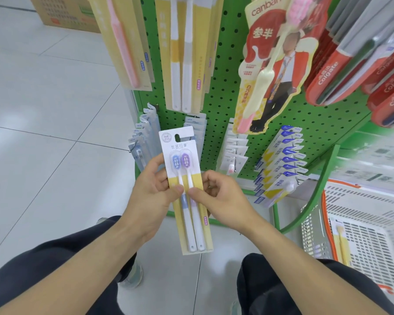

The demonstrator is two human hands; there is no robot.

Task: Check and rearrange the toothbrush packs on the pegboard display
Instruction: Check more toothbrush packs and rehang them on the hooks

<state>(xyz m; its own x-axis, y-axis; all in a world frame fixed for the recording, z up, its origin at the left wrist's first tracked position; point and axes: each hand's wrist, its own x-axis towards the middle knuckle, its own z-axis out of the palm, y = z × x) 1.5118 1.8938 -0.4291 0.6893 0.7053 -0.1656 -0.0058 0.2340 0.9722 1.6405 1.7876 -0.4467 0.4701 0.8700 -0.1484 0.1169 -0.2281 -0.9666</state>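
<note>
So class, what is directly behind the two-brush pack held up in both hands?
Behind the two-brush pack a second yellow-edged pack's edge shows. Further back are the green pegboard and grey hanging packs. The second pack's face and the pegs are covered.

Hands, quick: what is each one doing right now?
Left hand: grips the two-brush toothbrush pack, thumb on front.
Right hand: pinches the same pack from its right side.

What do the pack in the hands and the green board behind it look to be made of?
Pack: matte white and yellow card, flat with a punched hang hole, under a clear glossy plastic blister, judging by its shine. Board: probably painted metal, rigid and evenly perforated, though hardboard can't be excluded.
</note>
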